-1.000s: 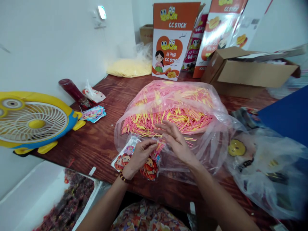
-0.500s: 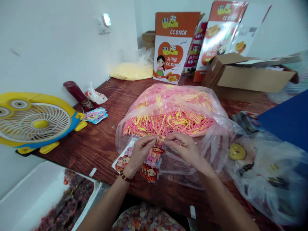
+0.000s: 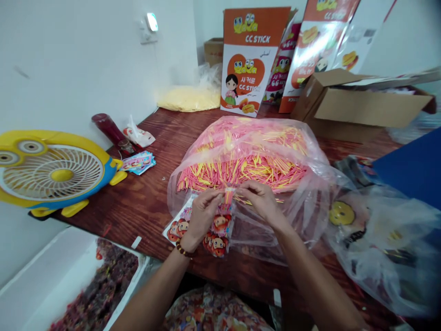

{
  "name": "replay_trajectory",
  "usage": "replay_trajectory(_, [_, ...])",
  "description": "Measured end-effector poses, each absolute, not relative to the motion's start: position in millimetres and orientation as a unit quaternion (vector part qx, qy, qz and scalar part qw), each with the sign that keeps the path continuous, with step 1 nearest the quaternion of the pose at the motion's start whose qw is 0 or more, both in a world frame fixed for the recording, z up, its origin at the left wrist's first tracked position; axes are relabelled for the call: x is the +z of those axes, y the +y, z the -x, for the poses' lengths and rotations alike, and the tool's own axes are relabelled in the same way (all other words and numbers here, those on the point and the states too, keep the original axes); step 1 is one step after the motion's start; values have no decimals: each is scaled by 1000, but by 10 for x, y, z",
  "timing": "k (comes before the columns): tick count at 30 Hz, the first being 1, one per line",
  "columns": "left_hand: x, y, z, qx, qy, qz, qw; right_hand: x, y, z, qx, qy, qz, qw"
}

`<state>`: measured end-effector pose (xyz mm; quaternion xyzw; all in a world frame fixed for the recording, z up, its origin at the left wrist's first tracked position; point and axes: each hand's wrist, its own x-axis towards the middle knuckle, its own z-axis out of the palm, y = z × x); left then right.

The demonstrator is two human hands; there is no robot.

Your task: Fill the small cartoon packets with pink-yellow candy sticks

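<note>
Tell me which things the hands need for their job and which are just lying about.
Probably for the job:
small printed packet, between the left hand and right hand
pink and yellow sticks, mostly in the big clear bag
cartoon-printed packs, by the left hand

Probably just lying about:
yellow fan
dark red container
tissue pack

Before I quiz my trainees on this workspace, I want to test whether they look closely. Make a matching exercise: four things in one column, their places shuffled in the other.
Things
1. Heap of pink and yellow sticks
2. Minion-style fan
3. Left-hand CC STICK carton
4. Small printed packet

Places
A. Standing toward the back of the wooden table
B. Between the left hand and the right hand
C. In the large translucent plastic bag
D. At the table's left end

Right pairs: 1-C; 2-D; 3-A; 4-B
</note>
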<state>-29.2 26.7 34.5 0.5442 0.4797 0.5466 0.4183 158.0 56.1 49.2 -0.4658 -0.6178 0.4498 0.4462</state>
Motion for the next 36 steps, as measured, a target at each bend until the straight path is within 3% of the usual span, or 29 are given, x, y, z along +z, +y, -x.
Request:
replay_trajectory(5, [351,288,343,537,454,-460,542,490,571,-1548,529,-554,453,456])
replay_trajectory(10, [283,305,379,440,398,-448,669,416,551,-1482,561,-518,445,468])
replay_trajectory(19, [226,281,364,452,458,-455,615,245,509,-1403,628,-488,415,442])
replay_trajectory(28, [232,220,324,479,433,-407,646,132,429,-1255,560,-519,438,476])
replay_trajectory(36, [182,204,323,411,463,-425,661,258,544,-1358,561,-517,442,472])
